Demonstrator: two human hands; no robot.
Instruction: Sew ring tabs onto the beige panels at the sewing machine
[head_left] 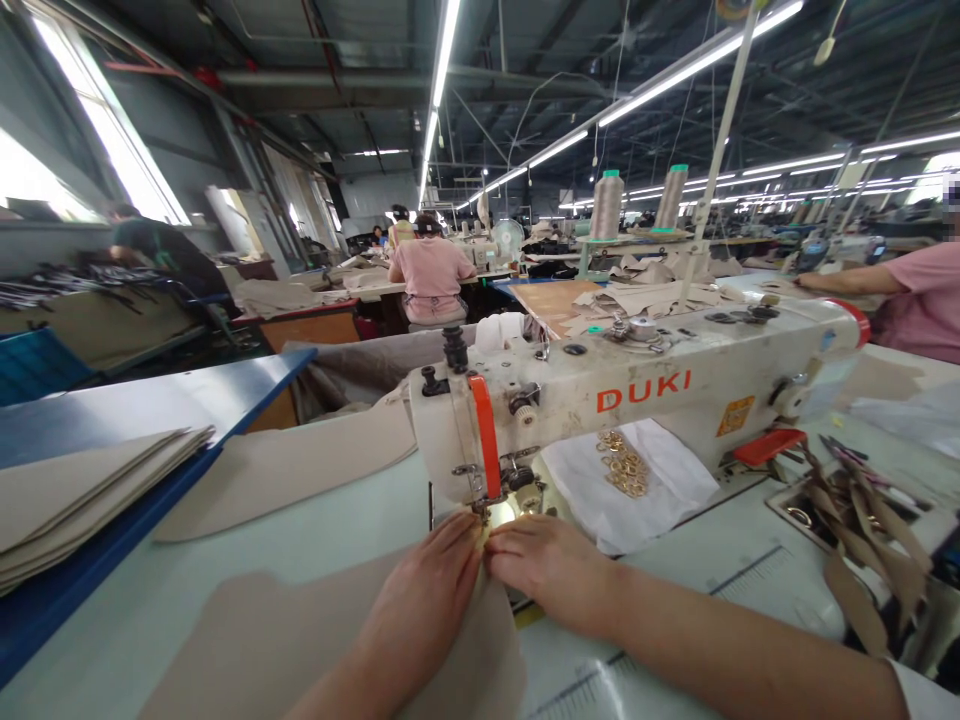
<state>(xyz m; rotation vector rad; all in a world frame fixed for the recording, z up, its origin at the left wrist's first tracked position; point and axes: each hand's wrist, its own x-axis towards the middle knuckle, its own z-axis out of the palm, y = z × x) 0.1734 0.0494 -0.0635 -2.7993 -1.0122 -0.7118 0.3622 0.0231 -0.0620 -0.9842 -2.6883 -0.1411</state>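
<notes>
A beige fabric panel (300, 640) lies on the pale sewing table, with its edge under the needle area of a white DUKI sewing machine (645, 385). My left hand (427, 595) rests on that panel, its fingers closed together and pressing the cloth beside the presser foot (484, 510). From the right, my right hand (551, 570) meets it with bent fingers gathered at the panel's edge. Both sets of fingertips are almost touching, lit by the machine lamp. What lies right under them is hidden.
A stack of beige panels (90, 490) sits at left; another panel (300, 470) lies behind my left hand. Gold-coloured metal rings (622, 465) rest on white cloth (577, 490) under the machine arm. At right, a tray holds beige straps (870, 530). Co-workers sit farther off.
</notes>
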